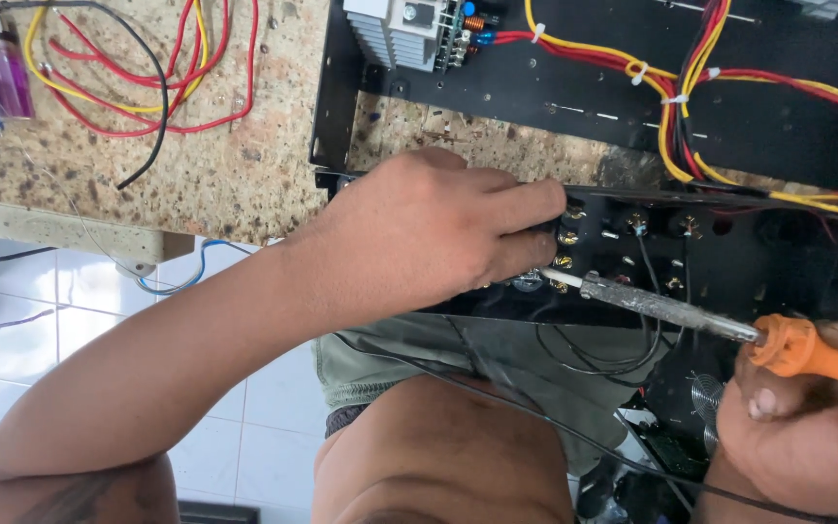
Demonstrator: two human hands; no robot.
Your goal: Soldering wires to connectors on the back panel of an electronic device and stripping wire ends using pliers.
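Left hand: the left hand [438, 233] is closed against the black terminal panel [691, 257], its fingers pinching at the brass posts [568, 236] at the panel's left end; what it grips there is too small to tell.
Right hand: the right hand [807, 427] is wrapped around the orange handle of a soldering iron [676, 312], at the lower right.
Soldering iron: its grey, crusted shaft runs up and left from the handle, and the pale tip lies just beside the left fingertips, at the lowest brass posts.
Terminal panel: it stands on edge at the front of the bench [225, 165], with rows of brass posts and thin black leads hanging below it.
Open chassis: a black metal chassis [574, 92] lies on the bench behind the panel. Inside it sit a finned heat sink [395, 29] with a small circuit board and bundles of red and yellow wires [676, 92] bound with white ties.
Bench, left: loose red, yellow and black wires [138, 78] lie on the speckled top, near a purple lighter [4, 73].
Below: white floor tiles [89, 311].
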